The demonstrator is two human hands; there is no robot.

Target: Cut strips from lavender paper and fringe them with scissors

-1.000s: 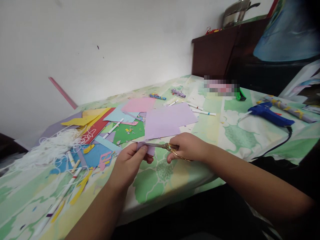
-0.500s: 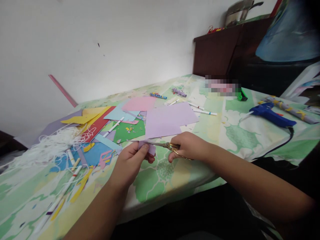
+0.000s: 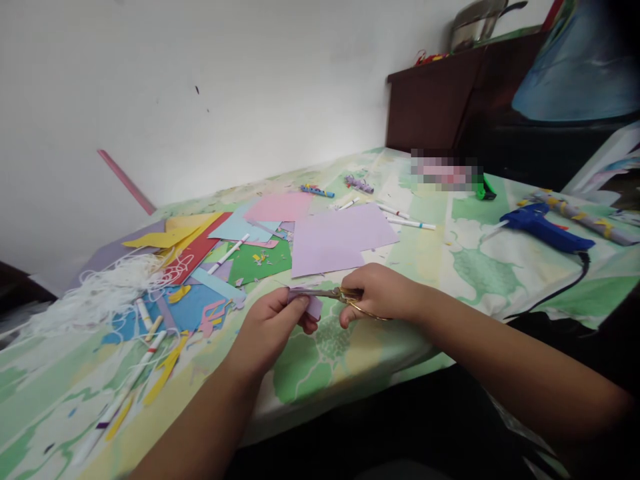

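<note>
Over table edge: left hand (image 3: 270,327) pinches lilac paper scrap (image 3: 311,305); right hand (image 3: 383,292) grips scissors (image 3: 334,294).

A small lilac paper scrap (image 3: 311,304) is pinched in the left hand (image 3: 267,327) above the worktop's near edge. Gold-handled scissors (image 3: 340,297), held in the right hand (image 3: 383,292), lie roughly level, blades pointing left and meeting the scrap's upper edge

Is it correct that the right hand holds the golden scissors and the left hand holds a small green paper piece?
Not quite. The head view shows the right hand on the scissors, but the left hand holds a lilac paper piece, not green.
</note>
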